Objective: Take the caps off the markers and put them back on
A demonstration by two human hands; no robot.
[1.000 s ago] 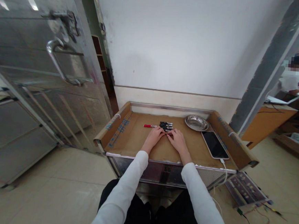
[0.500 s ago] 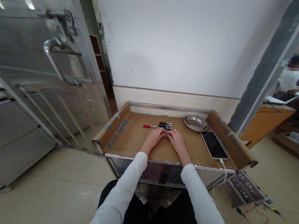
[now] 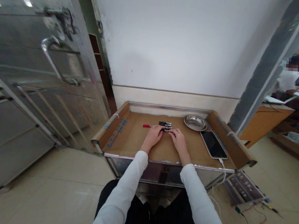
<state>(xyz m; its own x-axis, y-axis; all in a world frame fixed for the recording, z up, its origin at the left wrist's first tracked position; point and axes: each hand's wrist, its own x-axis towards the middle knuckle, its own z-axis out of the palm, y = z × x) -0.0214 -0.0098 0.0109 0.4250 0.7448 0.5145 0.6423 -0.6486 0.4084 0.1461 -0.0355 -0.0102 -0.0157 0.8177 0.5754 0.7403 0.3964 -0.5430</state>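
Note:
Several black markers (image 3: 165, 123) lie side by side in a small row on the cardboard-lined table top (image 3: 136, 142). At the near side of the row, my left hand (image 3: 152, 135) has its fingers closed at the left end of a black marker. My right hand (image 3: 177, 139) pinches the same marker at its right end. Fingers hide much of it. A red marker (image 3: 146, 126) lies just left of the row, its right end partly behind my left hand.
A round metal dish (image 3: 195, 122) stands at the back right. In front of it lies a phone (image 3: 214, 144) with a white cable (image 3: 224, 169) over the front edge. Cardboard walls (image 3: 114, 123) edge the sides. A person (image 3: 288, 78) sits far right.
My hands were close together at the near side of the row; now they are slightly apart, and a dark marker shows between them. My left hand has moved slightly left and away from me.

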